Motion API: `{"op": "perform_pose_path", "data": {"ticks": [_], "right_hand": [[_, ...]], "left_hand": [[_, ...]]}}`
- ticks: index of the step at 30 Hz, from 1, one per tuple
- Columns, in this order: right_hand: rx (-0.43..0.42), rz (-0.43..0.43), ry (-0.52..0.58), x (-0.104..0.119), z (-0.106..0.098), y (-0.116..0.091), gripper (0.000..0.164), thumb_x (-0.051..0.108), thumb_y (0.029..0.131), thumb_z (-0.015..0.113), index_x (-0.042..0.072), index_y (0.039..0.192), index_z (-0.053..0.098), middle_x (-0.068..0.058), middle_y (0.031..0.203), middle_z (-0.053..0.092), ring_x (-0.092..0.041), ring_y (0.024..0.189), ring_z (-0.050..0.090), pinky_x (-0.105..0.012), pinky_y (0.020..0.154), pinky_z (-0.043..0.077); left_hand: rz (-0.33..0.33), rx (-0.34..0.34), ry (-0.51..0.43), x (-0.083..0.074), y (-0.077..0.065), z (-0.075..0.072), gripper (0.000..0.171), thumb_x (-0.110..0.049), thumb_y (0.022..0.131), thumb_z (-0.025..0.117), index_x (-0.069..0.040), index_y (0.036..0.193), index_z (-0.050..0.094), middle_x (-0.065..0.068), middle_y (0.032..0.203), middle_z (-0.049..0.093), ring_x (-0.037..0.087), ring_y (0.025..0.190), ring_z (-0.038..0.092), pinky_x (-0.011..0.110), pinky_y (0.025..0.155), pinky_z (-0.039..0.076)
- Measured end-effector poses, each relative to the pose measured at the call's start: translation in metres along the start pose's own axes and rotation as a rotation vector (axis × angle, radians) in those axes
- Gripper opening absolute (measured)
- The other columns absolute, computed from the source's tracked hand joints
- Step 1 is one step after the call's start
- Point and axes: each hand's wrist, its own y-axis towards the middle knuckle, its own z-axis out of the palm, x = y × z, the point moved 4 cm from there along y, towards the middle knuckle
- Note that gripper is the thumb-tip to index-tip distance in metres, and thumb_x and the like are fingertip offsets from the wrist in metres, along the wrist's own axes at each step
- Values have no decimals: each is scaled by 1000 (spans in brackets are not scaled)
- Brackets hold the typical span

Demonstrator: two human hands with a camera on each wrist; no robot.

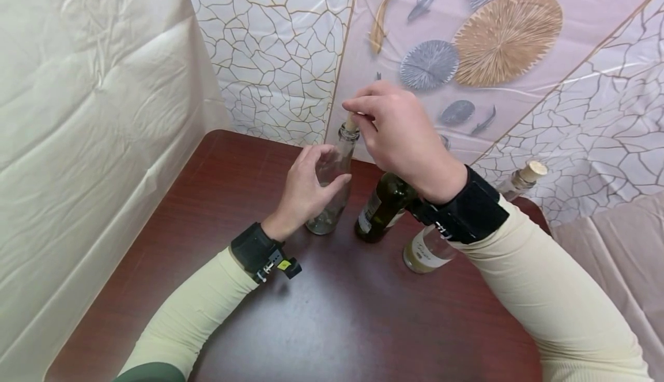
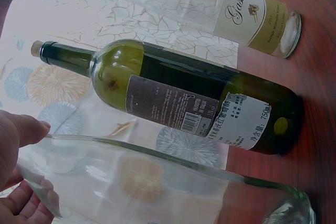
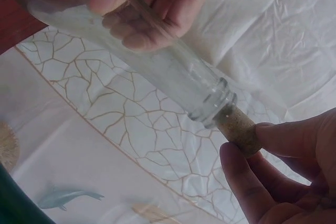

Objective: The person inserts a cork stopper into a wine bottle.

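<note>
A clear, unlabelled glass bottle (image 1: pixel 332 212) stands on the table. My left hand (image 1: pixel 305 189) curves round its upper body, thumb on one side and fingers on the other. Above its mouth, my right hand (image 1: pixel 399 134) pinches a cork (image 3: pixel 239 132) between thumb and fingers. In the right wrist view the cork's inner end sits at the bottle's mouth, with most of its length outside. Just right of this bottle is a dark green wine bottle (image 2: pixel 173 95), corked and with labels, partly hidden by my right hand in the head view.
Farther right stands a clear bottle with a cream and gold label (image 2: pixel 257 17), its neck corked; my right forearm crosses in front of it. The brown table (image 1: pixel 311 313) ends at patterned cloth (image 1: pixel 280 42) behind and a pale cloth (image 1: pixel 98 140) on the left.
</note>
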Motion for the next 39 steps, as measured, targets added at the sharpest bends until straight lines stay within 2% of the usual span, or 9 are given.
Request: {"op": "perform_pose_path", "data": {"ticks": [4,15,27,33,39], "right_hand": [[10,-7,-12,-1,5,-1,26,2,101,64,3,123,76,-14,115,75,-30,107,71,-45,95,57],[-85,-124,-77,0,11,-9,25,5,102,63,1,123,76,-15,108,72,-32,103,68,-46,90,56],[-64,-147,-94,2,12,-10,26,7,105,60,1,124,75,-14,108,71,-33,101,67,-49,86,55],[-60,-148,-86,2,12,-10,26,6,105,60,1,125,75,-15,109,71,-33,103,66,-48,89,55],[6,-139,-82,2,2,-6,30,8,102,66,1,130,72,-16,118,74,-31,107,70,-46,94,58]], "left_hand": [[4,0,-3,1,-1,0,51,-27,91,83,-7,133,62,10,123,64,25,113,60,40,98,53],[22,2,-7,0,-1,0,50,-27,92,82,-6,132,61,11,123,64,26,114,60,46,100,53],[6,4,12,1,-1,0,51,-28,92,82,-7,134,61,11,123,63,26,115,60,42,100,52],[2,13,2,1,-2,0,51,-28,92,82,-7,134,61,11,124,63,26,115,60,47,100,53],[1,28,7,0,-2,0,52,-28,93,81,-7,136,60,10,125,63,25,116,59,42,100,54]]}}
